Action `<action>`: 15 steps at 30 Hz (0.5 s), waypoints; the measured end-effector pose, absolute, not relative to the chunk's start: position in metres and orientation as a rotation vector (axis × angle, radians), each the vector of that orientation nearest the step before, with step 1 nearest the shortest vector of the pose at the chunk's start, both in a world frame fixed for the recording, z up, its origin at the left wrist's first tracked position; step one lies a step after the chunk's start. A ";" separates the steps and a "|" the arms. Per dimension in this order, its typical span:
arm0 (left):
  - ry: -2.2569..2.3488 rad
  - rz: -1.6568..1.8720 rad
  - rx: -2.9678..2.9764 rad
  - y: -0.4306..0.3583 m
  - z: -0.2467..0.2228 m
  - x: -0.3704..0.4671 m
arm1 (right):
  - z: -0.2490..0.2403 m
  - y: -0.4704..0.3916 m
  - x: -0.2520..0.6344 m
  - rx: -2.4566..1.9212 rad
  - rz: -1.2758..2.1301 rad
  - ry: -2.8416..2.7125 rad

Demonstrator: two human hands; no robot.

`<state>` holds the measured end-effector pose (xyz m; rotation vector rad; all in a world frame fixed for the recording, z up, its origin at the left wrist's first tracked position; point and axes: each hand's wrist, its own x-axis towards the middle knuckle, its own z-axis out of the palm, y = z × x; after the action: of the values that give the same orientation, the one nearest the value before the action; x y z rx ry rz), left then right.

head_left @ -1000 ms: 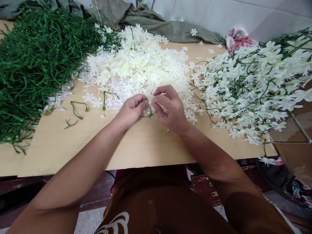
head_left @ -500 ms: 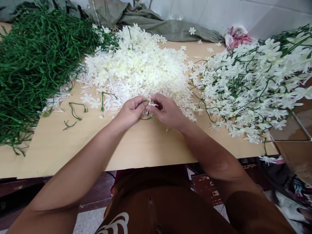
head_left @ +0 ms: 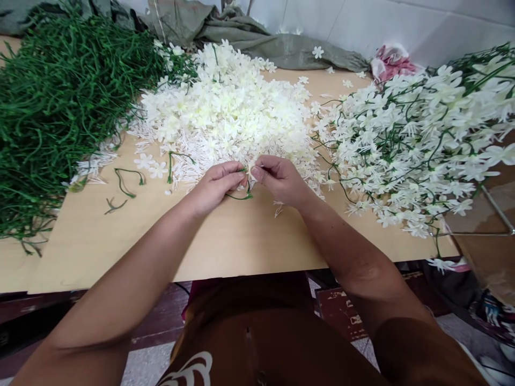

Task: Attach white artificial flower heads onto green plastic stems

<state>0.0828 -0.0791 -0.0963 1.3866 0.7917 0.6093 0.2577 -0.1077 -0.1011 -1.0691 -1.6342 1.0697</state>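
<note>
Over the tan tabletop, my left hand [head_left: 220,185] is closed in a pinch on a green plastic stem [head_left: 249,188], whose branches hang below the fingers. My right hand [head_left: 277,179] pinches a small white artificial flower piece [head_left: 251,165] against the stem's tip; the fingers partly hide it. Just beyond both hands spreads a heap of white artificial flowers [head_left: 237,102], with thin white stamens [head_left: 189,155] along its near side. Two loose flowers [head_left: 151,165] and a few green stems [head_left: 126,182] lie left of my left hand.
A large pile of green stems [head_left: 68,107] covers the table's left side. Flowers joined to stems [head_left: 402,145] are heaped at the right, beside a cardboard box [head_left: 483,252] with a metal rod. Grey-green cloth [head_left: 298,51] and a red-and-white cloth [head_left: 392,63] lie along the wall.
My hands have drawn slightly apart, the right shifting a little to the right. The white stamens seen between my fingers before are now mostly hidden, and the stem's branch hangs more plainly.
</note>
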 end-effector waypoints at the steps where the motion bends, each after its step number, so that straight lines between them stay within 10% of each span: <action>1: 0.784 0.604 1.387 -0.079 -0.096 0.082 | -0.100 -0.108 0.258 -1.064 1.052 -1.613; 15: 0.822 0.671 1.379 -0.079 -0.102 0.085 | -0.102 -0.113 0.251 -1.146 0.862 -1.593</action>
<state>0.0848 -0.0790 -0.1023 1.3795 0.8217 0.6711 0.2513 -0.1130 -0.1025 -1.1462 -1.5932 0.8619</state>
